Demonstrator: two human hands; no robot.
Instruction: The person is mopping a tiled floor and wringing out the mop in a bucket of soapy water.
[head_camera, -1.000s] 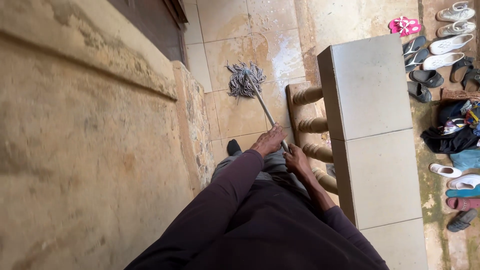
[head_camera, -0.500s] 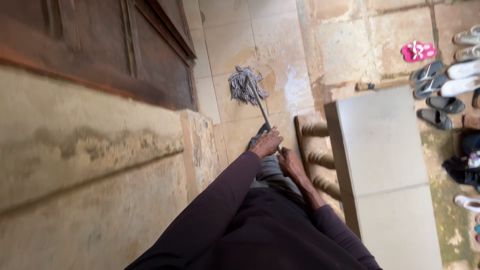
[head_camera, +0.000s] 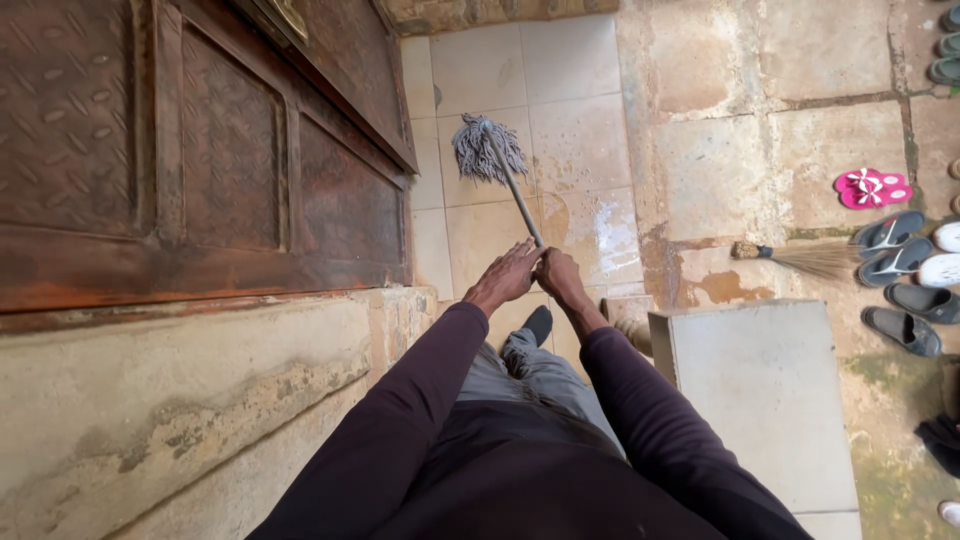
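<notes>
Both my hands grip the thin grey handle of a string mop (head_camera: 510, 180). My left hand (head_camera: 508, 273) wraps the handle from the left, and my right hand (head_camera: 560, 272) holds it right beside, the two nearly touching. The grey stringy mop head (head_camera: 485, 148) rests on the wet beige floor tiles ahead of me, close to the brown metal door (head_camera: 230, 160) on my left. My dark-sleeved arms and one dark shoe (head_camera: 538, 324) show below the hands.
A tiled low wall top (head_camera: 770, 400) with stone balusters stands at my right. A straw hand broom (head_camera: 800, 258) lies on the stone paving, with several sandals and shoes (head_camera: 895, 260) and a pink slipper (head_camera: 872, 188) farther right. A rough plastered wall (head_camera: 180, 400) runs along my left.
I have stepped forward along the passage; the door now fills the left. The mop head has slid ahead over the tiles, and my hands have come closer together on the handle.
</notes>
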